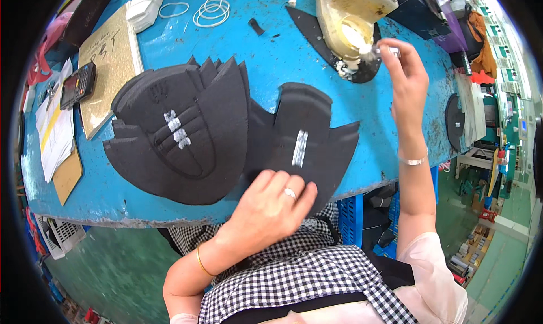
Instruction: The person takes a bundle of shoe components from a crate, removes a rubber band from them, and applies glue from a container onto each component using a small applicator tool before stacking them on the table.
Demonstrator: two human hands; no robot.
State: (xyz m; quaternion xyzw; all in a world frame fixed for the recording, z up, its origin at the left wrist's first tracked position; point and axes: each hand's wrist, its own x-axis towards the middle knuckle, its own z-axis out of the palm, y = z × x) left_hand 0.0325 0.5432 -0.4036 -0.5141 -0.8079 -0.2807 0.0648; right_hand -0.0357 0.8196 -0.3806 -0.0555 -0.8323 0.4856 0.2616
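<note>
My right hand (408, 78) is closed around a small brush (389, 52). Its bristles are at the mouth of a cut-open, yellowish plastic container (353, 27) with white paste inside. At the table's near edge, my left hand (268, 208) has bent fingers on a black foam piece (334, 148), gripping its near side; a ring is on one finger. A white paste streak (300, 148) marks this piece. To its left lies a stack of similar black foam pieces (226, 126), the top one bearing short white dabs (177, 129).
A black scrap (305, 24) with white crumbs lies under the container. White cord loops (212, 13) are at the back. A handheld device (78, 86), a gold-coloured board (113, 58) and papers (54, 131) occupy the left side. Another black piece (454, 123) lies far right.
</note>
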